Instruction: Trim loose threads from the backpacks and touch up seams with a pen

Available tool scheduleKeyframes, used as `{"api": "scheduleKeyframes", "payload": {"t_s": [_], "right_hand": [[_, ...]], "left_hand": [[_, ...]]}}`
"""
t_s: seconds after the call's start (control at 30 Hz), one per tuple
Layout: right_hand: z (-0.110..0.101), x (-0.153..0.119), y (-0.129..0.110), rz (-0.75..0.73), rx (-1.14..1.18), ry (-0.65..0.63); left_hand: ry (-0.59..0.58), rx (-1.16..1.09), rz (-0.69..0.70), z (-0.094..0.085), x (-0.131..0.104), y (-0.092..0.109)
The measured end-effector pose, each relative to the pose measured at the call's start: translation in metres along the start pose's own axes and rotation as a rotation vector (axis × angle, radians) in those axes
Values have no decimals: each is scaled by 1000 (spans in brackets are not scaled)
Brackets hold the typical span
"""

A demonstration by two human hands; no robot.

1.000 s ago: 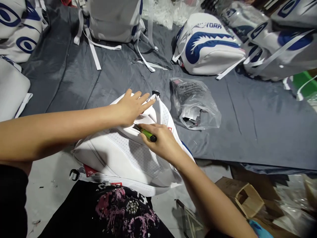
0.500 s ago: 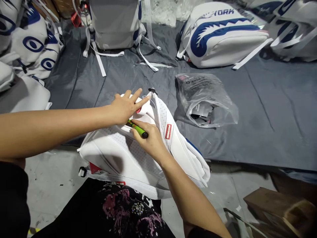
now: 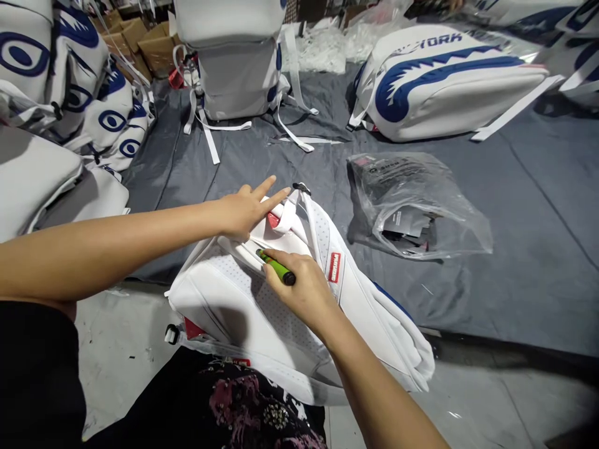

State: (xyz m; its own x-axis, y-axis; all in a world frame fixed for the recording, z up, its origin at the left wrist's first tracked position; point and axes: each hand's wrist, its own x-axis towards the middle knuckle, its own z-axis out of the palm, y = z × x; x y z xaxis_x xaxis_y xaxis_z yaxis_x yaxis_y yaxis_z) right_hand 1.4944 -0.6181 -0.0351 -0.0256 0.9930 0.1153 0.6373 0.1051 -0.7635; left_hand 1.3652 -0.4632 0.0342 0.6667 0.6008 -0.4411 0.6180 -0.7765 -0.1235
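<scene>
A white backpack (image 3: 299, 324) with dotted panels and red labels lies slanted across the table edge and my lap. My left hand (image 3: 246, 212) presses on its upper part with the fingers spread, beside a red tag (image 3: 272, 220). In my right hand (image 3: 302, 280) is a green tool with a black end (image 3: 281, 271), its front tip at a seam or zipper line of the backpack. What the tip touches is too small to tell.
Behind the backpack, a clear plastic bag (image 3: 416, 206) of dark tags lies on the grey-covered table (image 3: 528, 262). White-and-blue backpacks (image 3: 444, 93) stand at the back right, another (image 3: 238, 75) at the back centre, and several are piled at the left (image 3: 42, 162).
The view has shifted, so everything sits lower and further right. My right hand has drawn the green tool slightly away from my left hand along the backpack.
</scene>
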Motion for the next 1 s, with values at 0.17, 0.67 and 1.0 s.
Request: {"api": "scheduleKeyframes", "payload": {"t_s": [0.17, 0.67, 1.0], "right_hand": [[1, 2, 4, -28, 13, 7], [13, 29, 0, -12, 144, -36], [14, 35, -10, 69, -112, -74]], "left_hand": [[-98, -9, -15, -10, 0, 3], [-34, 29, 46, 0, 9, -9], [-62, 70, 20, 0, 13, -9]]}}
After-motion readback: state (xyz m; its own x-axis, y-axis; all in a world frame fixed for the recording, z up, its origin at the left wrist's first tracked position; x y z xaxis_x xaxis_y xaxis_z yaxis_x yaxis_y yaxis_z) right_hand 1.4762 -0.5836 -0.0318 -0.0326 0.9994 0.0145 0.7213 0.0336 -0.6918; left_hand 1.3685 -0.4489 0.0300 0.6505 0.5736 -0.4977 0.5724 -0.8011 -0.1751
